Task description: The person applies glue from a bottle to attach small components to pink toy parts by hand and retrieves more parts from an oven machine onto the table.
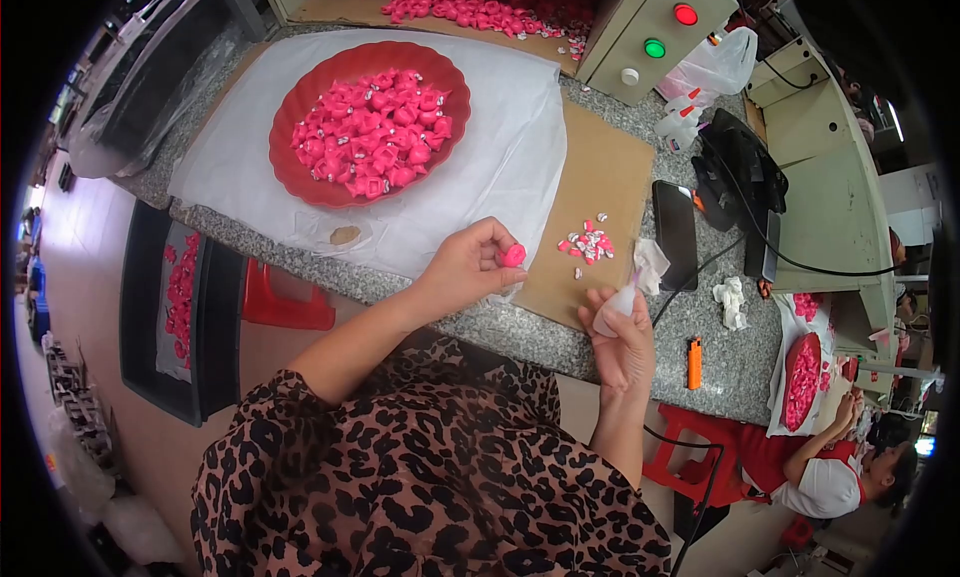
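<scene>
Between the thumb and fingers of my left hand [455,269] is a small round pink plastic piece [513,256], held above the table's front edge. My right hand [625,347] is wrapped round a small translucent white squeeze bottle [613,313], its thin nozzle pointing up and away from me. A little pile of tiny pink-and-white parts [587,242] lies between the hands on a brown cardboard sheet [605,167]. Farther left, a scalloped red bowl [287,172] full of pink pieces [375,127] stands on white paper [510,107].
A box with red, green and white buttons [655,48] stands at the back, more pink pieces beside it. On the right lie a dark phone [675,235], crumpled tissue [731,303], an orange lighter [694,363] and a cable. A co-worker [830,477] sits at lower right.
</scene>
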A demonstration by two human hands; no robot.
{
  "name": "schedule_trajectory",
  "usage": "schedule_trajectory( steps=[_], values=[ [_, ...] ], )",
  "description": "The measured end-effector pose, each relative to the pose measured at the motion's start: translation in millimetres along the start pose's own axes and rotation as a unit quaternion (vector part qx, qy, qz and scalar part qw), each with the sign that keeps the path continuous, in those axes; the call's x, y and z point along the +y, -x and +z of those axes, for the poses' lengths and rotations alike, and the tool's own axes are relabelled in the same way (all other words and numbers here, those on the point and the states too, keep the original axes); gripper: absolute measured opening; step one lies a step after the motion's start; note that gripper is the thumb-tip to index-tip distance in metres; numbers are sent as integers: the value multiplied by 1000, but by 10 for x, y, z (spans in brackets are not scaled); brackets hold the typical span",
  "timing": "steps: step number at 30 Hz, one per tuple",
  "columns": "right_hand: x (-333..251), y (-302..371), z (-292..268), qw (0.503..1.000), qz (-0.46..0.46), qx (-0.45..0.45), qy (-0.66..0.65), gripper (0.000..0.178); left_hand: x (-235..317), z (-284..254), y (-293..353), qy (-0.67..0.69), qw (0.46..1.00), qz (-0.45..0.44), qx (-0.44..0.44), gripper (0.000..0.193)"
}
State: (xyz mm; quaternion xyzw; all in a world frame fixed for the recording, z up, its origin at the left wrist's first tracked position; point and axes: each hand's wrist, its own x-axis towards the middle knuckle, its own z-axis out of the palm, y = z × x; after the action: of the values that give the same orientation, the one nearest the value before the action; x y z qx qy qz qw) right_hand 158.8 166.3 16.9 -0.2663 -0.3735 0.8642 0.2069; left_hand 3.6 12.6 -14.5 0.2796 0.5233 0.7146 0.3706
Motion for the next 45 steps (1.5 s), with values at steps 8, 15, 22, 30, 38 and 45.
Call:
schedule_trajectory(
  steps=[8, 15, 22, 30, 38, 45],
  values=[
    [-52, -155, 59, 887, -104, 95, 441, 19, 64, 53, 6, 72, 997, -30, -29, 12],
    [104, -257, 134, 737, -216, 111, 631, 22, 68, 23, 18, 88, 995, -34, -34, 12],
    [16, -327, 80, 725, -214, -16, 654, 19, 53, -6, 24, 102, 994, -37, -29, 13],
    [79, -182, 242, 735, -98, 138, 656, 25, 64, 20, 18, 126, 992, -21, -18, 23],
    [124, -315, 278, 704, -114, 135, 688, 27, 49, 23, 25, 115, 990, -57, -52, 25],
    [195, -92, 486, 944, -26, 37, 327, 12, 2, 80, 34, 70, 997, -35, -13, 20]
  ],
)
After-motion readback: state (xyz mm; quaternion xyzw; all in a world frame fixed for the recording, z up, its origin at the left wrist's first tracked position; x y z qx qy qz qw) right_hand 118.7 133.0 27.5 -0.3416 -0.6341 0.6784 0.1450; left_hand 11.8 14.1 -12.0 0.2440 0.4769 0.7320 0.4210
